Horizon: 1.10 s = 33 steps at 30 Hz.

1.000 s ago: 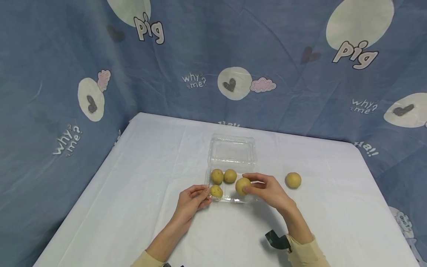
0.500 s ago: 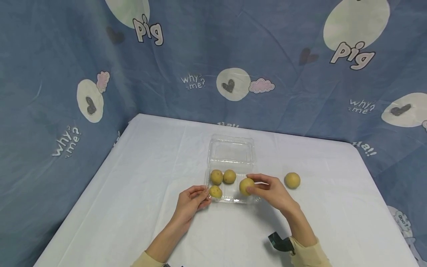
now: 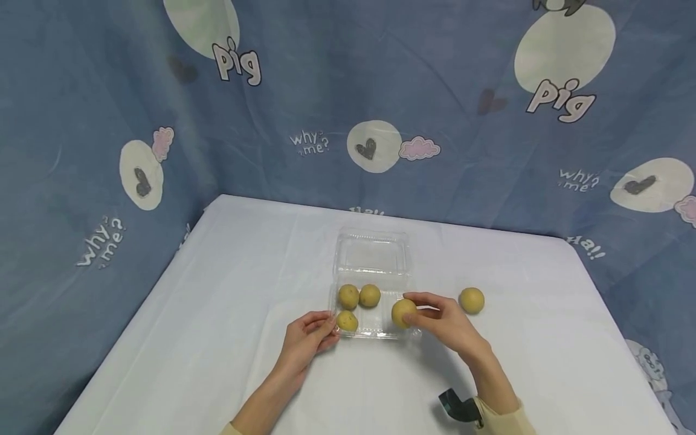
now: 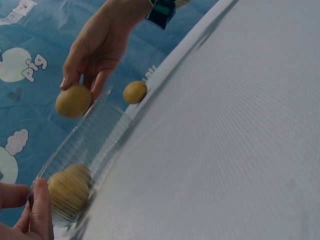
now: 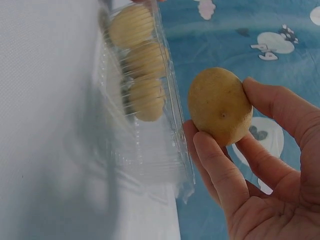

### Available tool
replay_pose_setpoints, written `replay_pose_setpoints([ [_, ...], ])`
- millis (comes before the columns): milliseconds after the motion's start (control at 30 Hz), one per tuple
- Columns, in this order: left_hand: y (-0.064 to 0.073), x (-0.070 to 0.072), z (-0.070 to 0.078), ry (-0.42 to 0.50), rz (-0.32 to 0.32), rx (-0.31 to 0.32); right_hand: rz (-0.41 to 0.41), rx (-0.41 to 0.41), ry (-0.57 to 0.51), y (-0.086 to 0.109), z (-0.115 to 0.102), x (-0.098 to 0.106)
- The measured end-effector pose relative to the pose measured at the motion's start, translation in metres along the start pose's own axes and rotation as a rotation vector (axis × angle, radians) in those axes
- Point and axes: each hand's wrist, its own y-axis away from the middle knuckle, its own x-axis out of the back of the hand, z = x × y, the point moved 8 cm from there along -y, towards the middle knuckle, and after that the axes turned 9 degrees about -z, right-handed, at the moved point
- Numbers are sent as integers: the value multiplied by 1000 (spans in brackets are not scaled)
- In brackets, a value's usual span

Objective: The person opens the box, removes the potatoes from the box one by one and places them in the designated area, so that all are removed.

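A clear plastic clamshell box (image 3: 379,332) lies with its lid (image 3: 372,253) folded back on the white table. Three yellow-brown potatoes fill its left part: two at the back, such as this potato (image 3: 348,296), and one front potato (image 3: 347,321). My left hand (image 3: 308,338) pinches the box's front left corner between thumb and fingers. Over the right part of the box, my right hand (image 3: 447,322) holds another potato (image 5: 220,106) between thumb and fingertips. In the left wrist view this held potato (image 4: 73,101) shows above the box's rim.
One loose potato (image 3: 471,300) sits on the table (image 3: 522,338) to the right of the box. Behind the table and along its sides hangs a blue printed cloth (image 3: 272,157). A dark wrist camera (image 3: 460,406) sticks out from the right sleeve.
My right hand has shifted slightly rightward with its potato, away from the potatoes in the box. The left hand stays at the box corner. The head view has tilted a little upward.
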Motion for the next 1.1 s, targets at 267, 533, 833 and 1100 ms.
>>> replay_pose_setpoints([
  [267, 0, -1, 0, -3, 0, -3, 27, -16, 9, 5, 2, 6],
  [533, 1, -1, 0, -10, 1, -2, 50, -26, 6, 12, 3, 11],
  [833, 1, -2, 0, -16, -3, -4, 61, -28, 13, 17, 4, 16],
  [1100, 1, -2, 0, -18, -6, 0, 73, -45, 17, 22, 6, 20],
])
